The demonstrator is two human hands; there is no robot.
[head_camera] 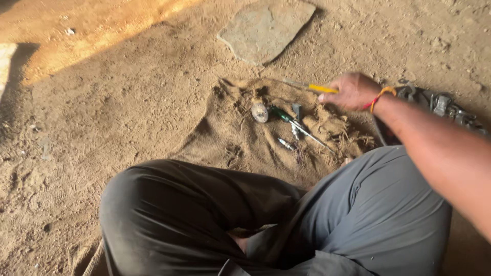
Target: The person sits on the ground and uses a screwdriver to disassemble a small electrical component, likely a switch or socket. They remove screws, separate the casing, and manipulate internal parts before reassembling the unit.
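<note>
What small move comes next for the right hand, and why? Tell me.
Probably lift the yellow-handled tool clear of the burlap sack: the right hand is already closed on its handle, and its tip lies on the cloth beside the green-handled screwdriver.

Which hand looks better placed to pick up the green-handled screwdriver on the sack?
Probably the right hand: it is over the burlap sack, holding a yellow-handled tool, near the green-handled screwdriver. No left hand is in view.

Sacking [230,138] on dirt floor [102,128], ahead of knees. Small tools [294,125] on sacking. Flat stone [266,30] behind. Possibly metal parts [445,107] right of sacking.
</note>
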